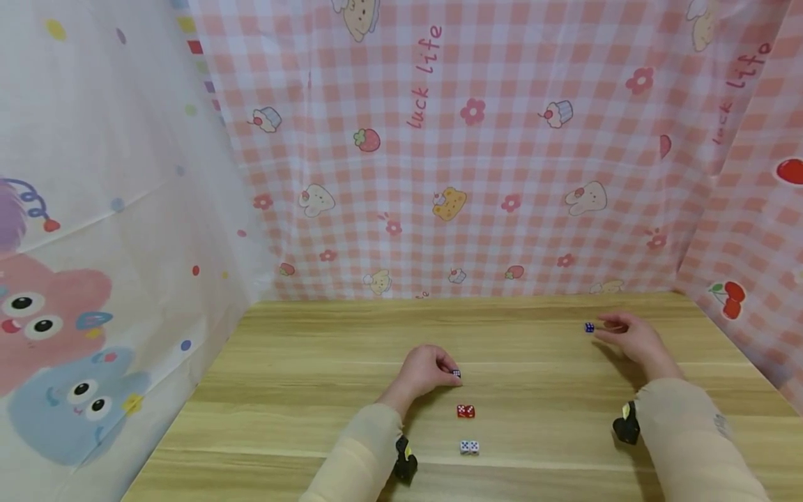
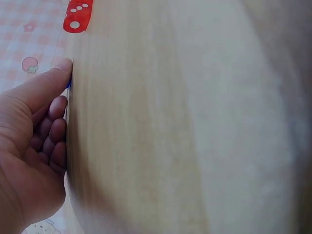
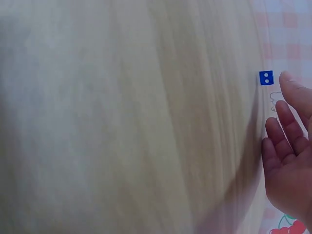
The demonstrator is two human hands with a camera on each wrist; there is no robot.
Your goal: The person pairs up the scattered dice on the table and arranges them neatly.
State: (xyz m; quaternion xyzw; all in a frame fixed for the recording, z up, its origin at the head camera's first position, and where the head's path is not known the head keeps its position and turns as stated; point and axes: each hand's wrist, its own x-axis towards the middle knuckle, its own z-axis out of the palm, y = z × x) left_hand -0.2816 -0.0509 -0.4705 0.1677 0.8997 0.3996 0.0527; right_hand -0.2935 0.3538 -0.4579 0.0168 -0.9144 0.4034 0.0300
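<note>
My left hand [image 1: 428,368] pinches a blue die [image 1: 456,374] with white pips between thumb and fingers, low over the middle of the table. In the left wrist view only a sliver of blue shows behind the thumb. Farther back on the right, a second blue die [image 1: 589,328] sits on the table. My right hand [image 1: 632,339] is just right of it, thumb and fingers parted. The right wrist view shows a gap between that die [image 3: 266,78] and the thumb. Closer to me than the left hand lie two red dice [image 1: 465,411], side by side and touching.
Two white dice [image 1: 469,447] lie together in front of the red pair. The wood-grain table [image 1: 301,390] meets a pink checked cloth [image 1: 477,160] at the back, with more printed cloth at both sides. A dark device [image 1: 626,424] is worn on each wrist.
</note>
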